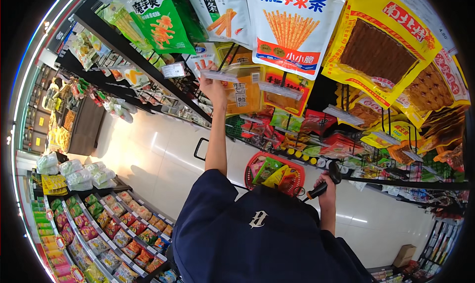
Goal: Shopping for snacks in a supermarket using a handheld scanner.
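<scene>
My left hand (213,86) is raised to a hanging snack rack, its fingers at a clear plastic price-tag holder (219,76) on the end of a hook. Whether it grips the holder or a packet behind it, I cannot tell. Right by the fingers hang a white snack packet (198,57) and an orange-yellow packet (243,94). Lower down at the right, my right hand (326,190) is closed around a black handle (320,189) with a rounded black end. Beside it, a red shopping basket (248,175) holds several colourful snack packets (272,170), partly hidden by my dark shirt.
Large snack bags, one white (293,31), one green (163,23) and one yellow (382,49), hang close above my hands. Metal hooks (389,121) stick out from the rack. Tiered shelves of packets (122,234) stand at lower left. Pale floor tiles (167,149) run between.
</scene>
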Tool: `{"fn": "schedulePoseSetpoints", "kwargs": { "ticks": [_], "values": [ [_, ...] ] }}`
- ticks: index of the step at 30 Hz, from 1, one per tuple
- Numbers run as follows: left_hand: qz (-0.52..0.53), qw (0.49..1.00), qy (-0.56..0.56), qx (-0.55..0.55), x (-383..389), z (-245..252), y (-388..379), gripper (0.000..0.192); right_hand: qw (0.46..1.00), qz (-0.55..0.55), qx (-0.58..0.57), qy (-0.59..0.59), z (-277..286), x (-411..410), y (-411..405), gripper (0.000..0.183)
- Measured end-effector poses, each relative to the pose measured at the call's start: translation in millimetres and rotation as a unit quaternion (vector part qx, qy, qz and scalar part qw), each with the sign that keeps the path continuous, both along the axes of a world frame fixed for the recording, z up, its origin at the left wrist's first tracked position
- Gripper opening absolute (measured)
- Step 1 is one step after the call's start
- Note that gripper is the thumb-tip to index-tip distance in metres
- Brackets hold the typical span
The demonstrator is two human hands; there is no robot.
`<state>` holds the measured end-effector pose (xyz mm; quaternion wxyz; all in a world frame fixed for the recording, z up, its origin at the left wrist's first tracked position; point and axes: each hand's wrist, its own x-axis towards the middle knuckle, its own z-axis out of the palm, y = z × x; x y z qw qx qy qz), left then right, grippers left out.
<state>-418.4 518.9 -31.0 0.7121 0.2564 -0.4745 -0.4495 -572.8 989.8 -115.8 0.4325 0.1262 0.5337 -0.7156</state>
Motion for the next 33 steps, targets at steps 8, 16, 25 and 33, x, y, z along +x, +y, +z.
{"fn": "schedulePoseSetpoints", "kwargs": {
  "ticks": [8, 16, 25, 33],
  "values": [
    [-0.029, 0.999, -0.024, 0.031, 6.1, 14.1, 3.9, 0.023, 0.999, -0.032, 0.004, -0.006, -0.4, -3.4, 5.5, 0.025],
    [-0.114, 0.989, 0.055, 0.078, 40.6, -8.7, -2.6, 0.021, 0.999, -0.040, 0.014, -0.018, -6.8, -7.8, 11.4, 0.026],
    [-0.055, 0.993, 0.079, 0.063, 15.1, 14.8, -3.9, 0.021, 0.999, -0.024, 0.019, -0.035, -10.5, -8.8, 7.0, 0.027],
    [-0.031, 0.996, 0.057, 0.062, 20.9, 17.7, -5.5, 0.022, 0.998, -0.019, 0.044, -0.041, -9.0, -16.4, 9.9, 0.026]
  ]
}}
